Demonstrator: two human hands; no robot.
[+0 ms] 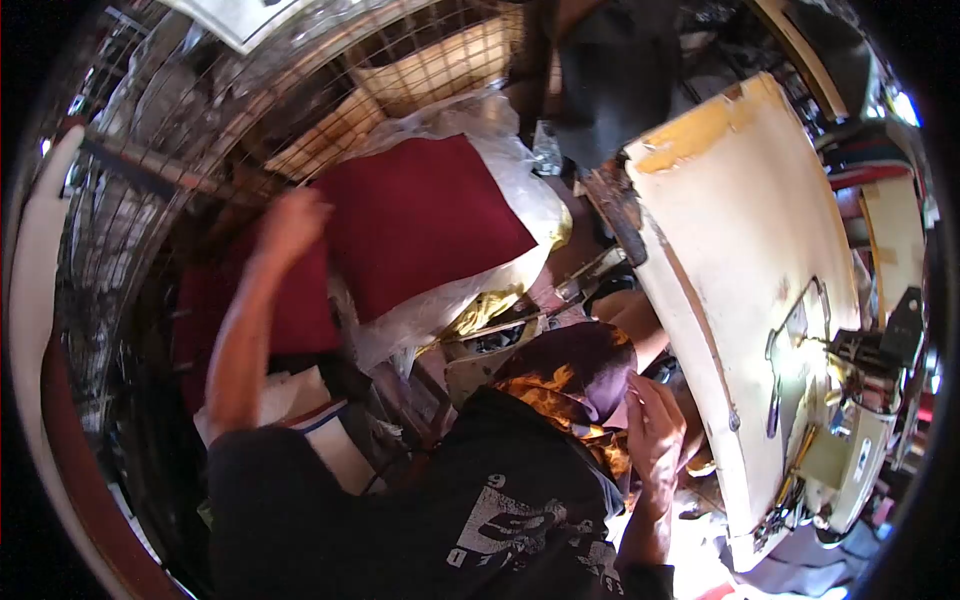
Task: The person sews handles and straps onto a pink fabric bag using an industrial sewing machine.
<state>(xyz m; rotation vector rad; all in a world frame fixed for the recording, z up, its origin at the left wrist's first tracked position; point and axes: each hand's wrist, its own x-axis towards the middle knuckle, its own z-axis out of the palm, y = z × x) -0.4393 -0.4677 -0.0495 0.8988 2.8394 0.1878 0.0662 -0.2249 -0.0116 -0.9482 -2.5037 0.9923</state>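
Note:
My left hand reaches out over the left side, somewhat blurred, with its fingers curled at the upper left edge of a maroon cloth. The cloth lies spread over a clear plastic bag with pale and yellow contents. More maroon cloth hangs below my left wrist. Close to my lap, my right hand has its fingers bent together; whatever they pinch is too small to make out. Beneath it is dark patterned fabric with orange shapes, over my legs.
A worn white tabletop with a sewing machine stands on the right. The machine's lamp shines near the needle area. Behind the cloth runs a wire mesh. Folded pale material lies at lower left.

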